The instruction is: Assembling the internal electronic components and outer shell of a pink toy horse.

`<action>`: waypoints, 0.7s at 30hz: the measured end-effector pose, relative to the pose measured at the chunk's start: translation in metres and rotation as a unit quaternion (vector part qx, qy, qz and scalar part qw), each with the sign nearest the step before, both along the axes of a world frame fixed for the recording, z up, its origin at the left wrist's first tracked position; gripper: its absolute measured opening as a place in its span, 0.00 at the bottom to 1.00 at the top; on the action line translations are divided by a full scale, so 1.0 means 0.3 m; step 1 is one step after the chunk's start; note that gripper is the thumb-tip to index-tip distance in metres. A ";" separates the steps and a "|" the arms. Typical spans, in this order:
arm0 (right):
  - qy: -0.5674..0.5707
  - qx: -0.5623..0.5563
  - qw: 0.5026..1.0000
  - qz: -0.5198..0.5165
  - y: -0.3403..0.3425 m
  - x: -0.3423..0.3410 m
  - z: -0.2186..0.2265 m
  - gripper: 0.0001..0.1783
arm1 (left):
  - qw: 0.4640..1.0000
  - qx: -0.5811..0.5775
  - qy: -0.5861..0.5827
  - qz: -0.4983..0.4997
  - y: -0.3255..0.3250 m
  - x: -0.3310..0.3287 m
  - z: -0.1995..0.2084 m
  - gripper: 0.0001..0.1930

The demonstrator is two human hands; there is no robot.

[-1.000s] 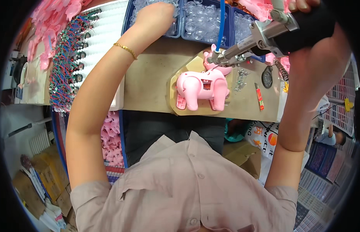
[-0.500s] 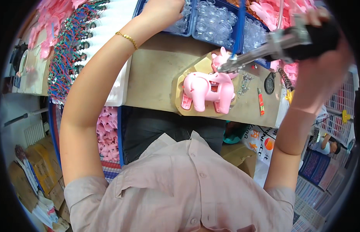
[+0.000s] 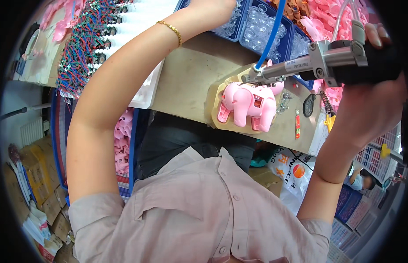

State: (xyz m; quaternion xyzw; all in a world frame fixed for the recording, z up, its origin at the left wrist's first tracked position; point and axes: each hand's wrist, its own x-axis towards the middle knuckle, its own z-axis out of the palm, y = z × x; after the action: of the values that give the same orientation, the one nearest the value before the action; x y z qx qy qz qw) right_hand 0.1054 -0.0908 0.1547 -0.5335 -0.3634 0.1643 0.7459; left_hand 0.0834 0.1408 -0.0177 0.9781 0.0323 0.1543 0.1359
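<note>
My right hand (image 3: 373, 103) is wrapped round the black body of a power screwdriver (image 3: 300, 65) with a metal nose and a blue hose. Its tip is over the back of a pink plastic toy animal (image 3: 243, 103), near its left end; whether it touches a screw I cannot tell. The toy lies in a cream holding block (image 3: 214, 117), an opening in its body facing up. At the top edge, my left hand (image 3: 215, 12) reaches over a blue bin (image 3: 228, 37) of clear plastic parts, its fingers mostly hidden.
Another blue bin holds clear round parts (image 3: 261, 33). Pink toy parts (image 3: 329, 19) are heaped at the far right. Wired components (image 3: 87, 52) lie by a white foam tray (image 3: 144, 94) on the left. Loose screws (image 3: 284, 103) and a small red-green packet (image 3: 297, 125) lie right of the block.
The screwdriver's nose has swung left across the toy, from its head end toward the other end. My left hand stays at the bins, and the whole view has shifted slightly.
</note>
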 end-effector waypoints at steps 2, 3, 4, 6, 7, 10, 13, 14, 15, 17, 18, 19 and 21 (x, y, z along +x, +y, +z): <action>0.034 0.003 0.999 0.008 0.000 -0.011 0.007 0.09 | 0.999 0.015 0.024 -0.019 0.006 -0.005 0.010 0.09; 0.051 0.005 0.999 0.012 -0.003 -0.020 0.012 0.09 | 0.997 0.031 0.049 -0.041 0.007 -0.012 0.025 0.09; 0.068 0.007 0.998 0.016 -0.006 -0.027 0.018 0.09 | 0.998 0.030 0.049 -0.039 0.011 -0.019 0.043 0.09; 0.040 0.013 0.999 0.013 0.035 -0.083 0.002 0.10 | 0.990 0.070 0.072 -0.101 -0.002 -0.020 0.095 0.09; 0.012 0.021 1.000 0.013 0.065 -0.116 -0.012 0.10 | 0.990 0.069 0.068 -0.107 -0.015 -0.011 0.077 0.09; -0.018 0.040 0.998 0.035 0.069 -0.091 0.012 0.10 | 0.997 0.042 -0.046 -0.049 0.014 0.017 -0.026 0.08; -0.014 0.042 0.998 0.033 -0.220 0.073 0.110 0.10 | 0.995 0.070 0.007 -0.073 0.013 0.010 -0.018 0.08; -0.019 0.039 0.999 0.026 -0.424 0.238 0.201 0.10 | 0.997 0.046 -0.008 -0.069 -0.008 0.011 -0.003 0.08; -0.016 0.041 0.999 0.030 -0.461 0.192 0.215 0.10 | 0.997 0.045 -0.004 -0.063 0.003 -0.002 -0.016 0.08; -0.016 0.045 0.998 0.032 -0.320 0.036 0.163 0.10 | 0.977 -0.045 -0.187 -0.097 0.012 -0.005 -0.036 0.07; -0.015 0.050 0.998 0.040 -0.235 -0.017 0.135 0.10 | 0.978 -0.041 -0.186 -0.087 0.026 -0.027 -0.028 0.07; -0.013 0.052 0.998 0.045 -0.179 -0.073 0.113 0.10 | 0.975 -0.066 -0.198 -0.069 0.033 -0.042 -0.018 0.07; -0.011 0.054 0.998 0.044 -0.084 -0.169 0.063 0.10 | 0.972 -0.093 -0.210 -0.054 0.027 -0.077 0.020 0.08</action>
State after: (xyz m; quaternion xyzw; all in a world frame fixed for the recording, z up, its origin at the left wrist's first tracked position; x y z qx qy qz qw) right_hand 0.0546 -0.1159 0.1737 -0.4775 -0.4029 0.1713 0.7618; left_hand 0.0604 0.1488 -0.0116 0.9072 -0.0352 0.3452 0.2378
